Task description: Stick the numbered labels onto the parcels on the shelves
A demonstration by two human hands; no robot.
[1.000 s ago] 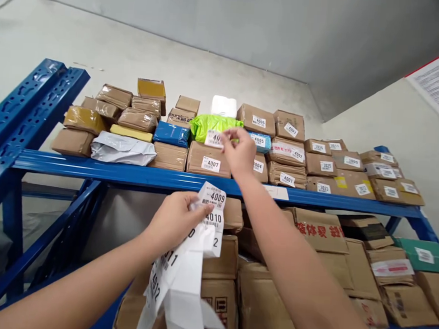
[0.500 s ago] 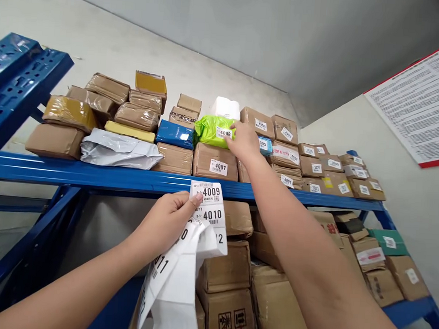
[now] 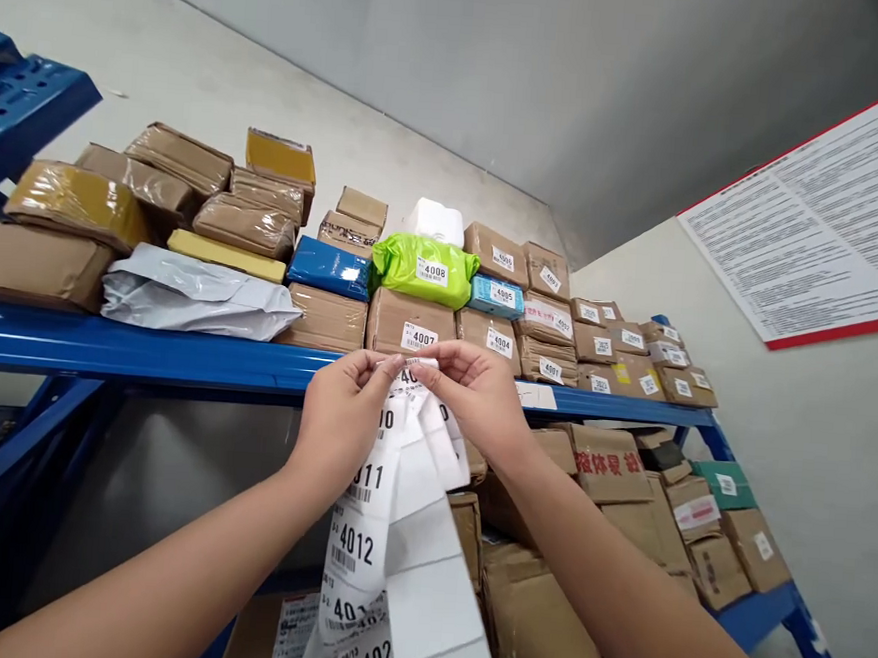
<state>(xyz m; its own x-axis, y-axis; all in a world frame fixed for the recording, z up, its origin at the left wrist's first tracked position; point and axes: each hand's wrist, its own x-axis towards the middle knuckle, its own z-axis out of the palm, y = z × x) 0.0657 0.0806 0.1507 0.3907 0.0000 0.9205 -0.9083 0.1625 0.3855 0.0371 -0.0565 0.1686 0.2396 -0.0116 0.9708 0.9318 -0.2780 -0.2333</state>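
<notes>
My left hand [image 3: 343, 413] and my right hand [image 3: 480, 392] both pinch the top end of a long white strip of numbered labels [image 3: 375, 535], which hangs down between my forearms. They are held in front of the blue upper shelf [image 3: 144, 348]. Just above them on that shelf a brown parcel marked 4007 [image 3: 409, 322] lies under a green bag marked 4008 [image 3: 422, 268]. A blue parcel [image 3: 330, 266] lies to the left of the green bag.
Several brown labelled parcels [image 3: 604, 341] fill the shelf to the right, unlabelled brown ones [image 3: 149, 178] and a grey bag [image 3: 193, 292] the left. Larger cartons [image 3: 610, 461] sit on the lower shelf. A printed notice [image 3: 813, 235] hangs on the right wall.
My right hand has come back from the green bag, which now carries the 4008 label, and has joined my left hand at the top of the label strip. The view has shifted right.
</notes>
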